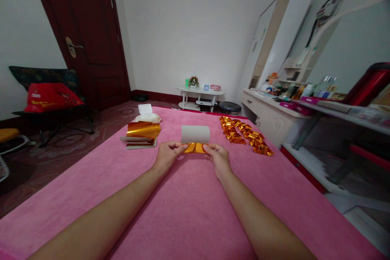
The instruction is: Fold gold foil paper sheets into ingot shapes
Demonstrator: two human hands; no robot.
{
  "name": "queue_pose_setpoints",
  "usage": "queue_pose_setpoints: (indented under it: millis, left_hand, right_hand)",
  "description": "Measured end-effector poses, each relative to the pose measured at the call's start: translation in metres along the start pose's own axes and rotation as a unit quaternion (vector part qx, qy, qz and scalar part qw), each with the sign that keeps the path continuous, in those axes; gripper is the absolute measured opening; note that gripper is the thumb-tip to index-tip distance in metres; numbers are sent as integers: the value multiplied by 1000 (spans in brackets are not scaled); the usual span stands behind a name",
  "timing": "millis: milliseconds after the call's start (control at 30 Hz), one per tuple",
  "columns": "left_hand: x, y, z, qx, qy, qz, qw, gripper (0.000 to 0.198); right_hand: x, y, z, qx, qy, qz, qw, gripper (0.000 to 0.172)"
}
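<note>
Both hands meet over the pink cloth around one sheet of gold foil paper (195, 134), whose pale grey backing stands up in a curve. Its near edge shows a shiny gold fold. My left hand (168, 152) pinches the left end of that fold between thumb and fingers. At the right end, my right hand (218, 155) pinches it the same way. To the left lies a stack of gold foil sheets (142, 130), curled, with grey undersides. Several folded gold foil pieces (243, 134) lie in rows on the right.
The pink cloth (195, 207) covers the work surface. A white packet with a raised lid (145, 109) lies behind the foil stack. On the right stands a dressing table (271, 109) with bottles. A chair with a red bag (51, 97) is at left; a low white table (199, 90) stands behind.
</note>
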State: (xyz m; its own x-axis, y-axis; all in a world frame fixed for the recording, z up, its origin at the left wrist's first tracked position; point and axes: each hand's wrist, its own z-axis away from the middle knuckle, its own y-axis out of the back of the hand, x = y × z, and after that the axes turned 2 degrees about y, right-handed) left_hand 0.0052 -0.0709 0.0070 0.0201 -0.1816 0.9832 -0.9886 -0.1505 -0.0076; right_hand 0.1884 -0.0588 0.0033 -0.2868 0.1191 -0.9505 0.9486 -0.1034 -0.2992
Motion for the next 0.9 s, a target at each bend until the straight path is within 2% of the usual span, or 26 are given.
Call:
queue_pose_setpoints:
  millis: [367, 900]
  left_hand:
    - [5, -1, 4, -3, 3, -5, 1000, 35]
    - [1, 1, 2, 9, -1, 1, 1000, 31]
  right_hand:
    - [2, 2, -2, 36, 25, 10, 999, 23]
    - [2, 2, -3, 42, 31, -5, 999, 24]
